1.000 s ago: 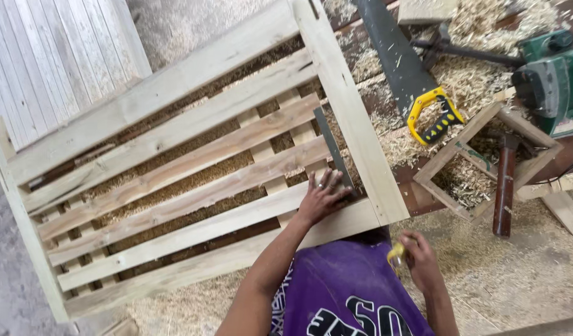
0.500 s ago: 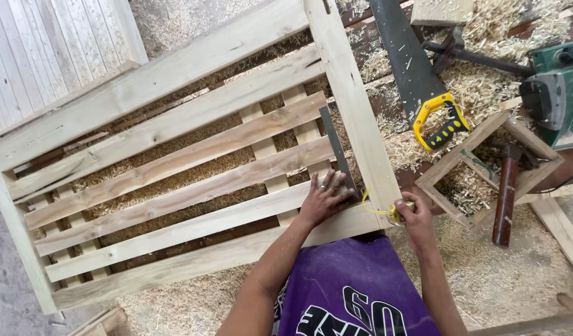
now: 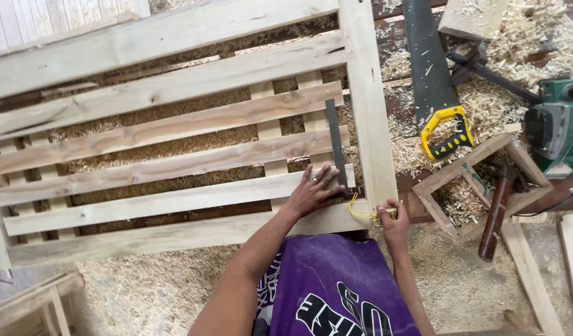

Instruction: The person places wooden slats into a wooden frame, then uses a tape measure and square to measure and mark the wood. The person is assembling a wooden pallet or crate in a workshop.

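A slatted wooden frame (image 3: 174, 93) lies flat across the work surface. My left hand (image 3: 314, 193) presses down on a lower slat, its fingers against a dark metal square (image 3: 335, 140) that lies upright across the slats. My right hand (image 3: 391, 221) grips a small yellow tape measure (image 3: 378, 216) at the frame's right post (image 3: 367, 106), near its lower end. A short yellow tape loop (image 3: 356, 208) runs from it toward the square's foot.
A handsaw with a yellow-black handle (image 3: 445, 130) lies right of the post. A small square wooden frame (image 3: 479, 186) holds a hammer (image 3: 498, 211). A green power planer (image 3: 557, 127) sits at the far right. Sawdust and shavings cover the surface.
My right hand rose from beside my body to the frame's lower right corner with the tape measure, and the tape now shows. My left hand stayed on the slat by the square.
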